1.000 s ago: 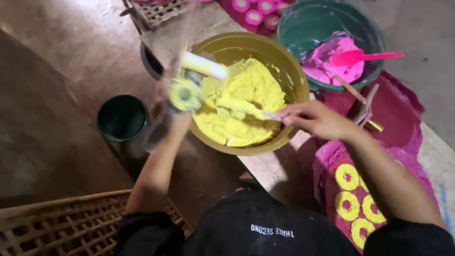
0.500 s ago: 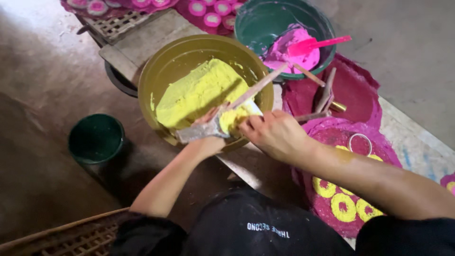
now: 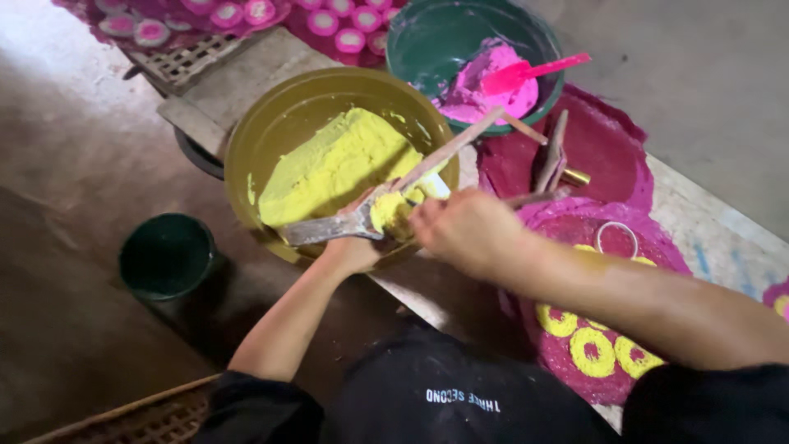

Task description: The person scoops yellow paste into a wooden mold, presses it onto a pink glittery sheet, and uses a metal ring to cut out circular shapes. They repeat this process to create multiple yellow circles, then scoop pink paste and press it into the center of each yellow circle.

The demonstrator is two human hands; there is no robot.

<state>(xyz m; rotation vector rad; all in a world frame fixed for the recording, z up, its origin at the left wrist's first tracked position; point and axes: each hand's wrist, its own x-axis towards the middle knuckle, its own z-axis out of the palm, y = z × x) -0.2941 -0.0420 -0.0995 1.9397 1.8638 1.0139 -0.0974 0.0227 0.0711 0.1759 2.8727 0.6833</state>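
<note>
Yellow paste [image 3: 393, 210] sits on the scraper [image 3: 329, 228] gripped by the left hand [image 3: 352, 251], beside the closed right hand [image 3: 460, 230].

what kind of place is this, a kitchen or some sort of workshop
Probably a small hand-craft workshop on the floor, not a kitchen: a wide bowl of yellow paste, a green bowl of pink paste, and a magenta-stained board with yellow rings.

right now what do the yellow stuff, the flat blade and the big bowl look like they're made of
Yellow stuff: a thick, matte paste or dough; it stands in a heap with cut faces. Flat blade: looks like dull grey metal, smeared, held by the left hand. Big bowl: probably plastic, olive-yellow with a slight sheen, though enamelled metal cannot be ruled out. The right hand holds a pale wooden-looking stick.
</note>
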